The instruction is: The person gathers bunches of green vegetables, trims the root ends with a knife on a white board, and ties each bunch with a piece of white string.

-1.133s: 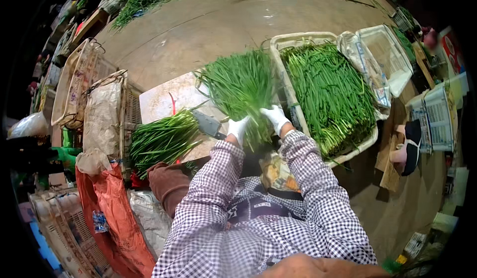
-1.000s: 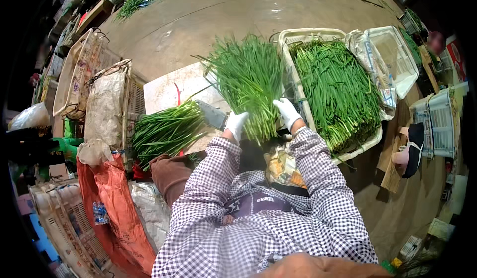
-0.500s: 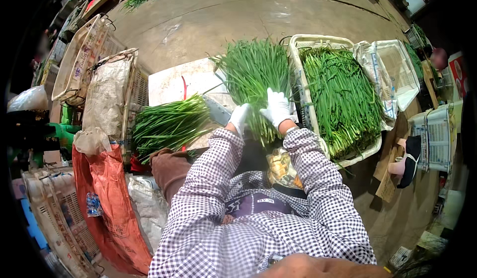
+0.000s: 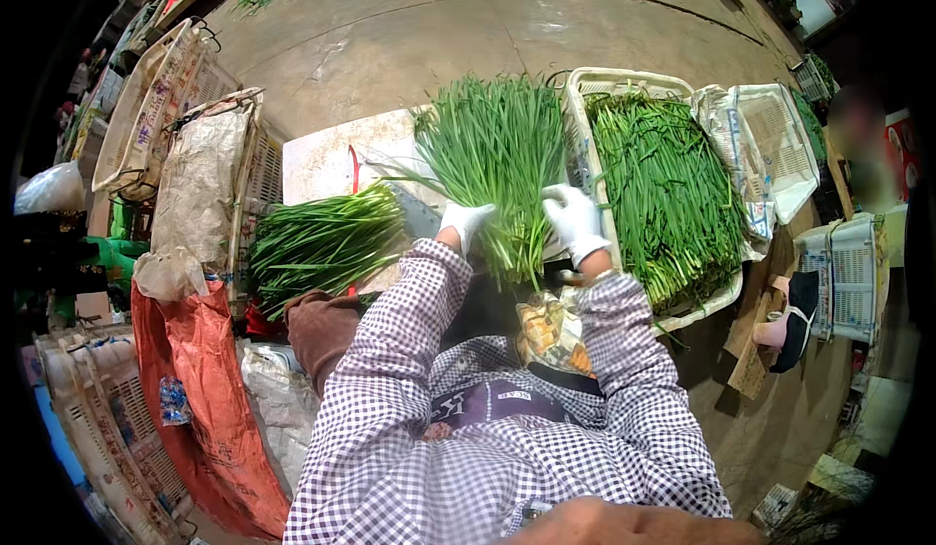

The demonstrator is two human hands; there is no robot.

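Observation:
A loose bunch of green garlic chives (image 4: pixel 492 140) lies in front of me, leaves fanned away and pale stems toward my body. My left hand (image 4: pixel 466 221), in a white glove, is closed at the bunch's left side near the stems, its fingertips partly hidden by them. On the other side my right hand (image 4: pixel 577 221), also white-gloved, rests against the right edge with bent fingers apart. To the left, a second pile of chives (image 4: pixel 327 238) lies across a pale board (image 4: pixel 322 160), with a red strip (image 4: pixel 354 167) showing beside it.
A white plastic crate (image 4: pixel 582 136) full of chives stands close at my right. Beyond it are an open white crate (image 4: pixel 780 136) and a pink-and-dark shoe (image 4: pixel 785 326). Stacked crates (image 4: pixel 146 121) and a red sack (image 4: pixel 210 379) line my left.
My right hand has slid off the top of the bunch to its right edge. My left hand stays at the left side, and the stems lie more spread between them.

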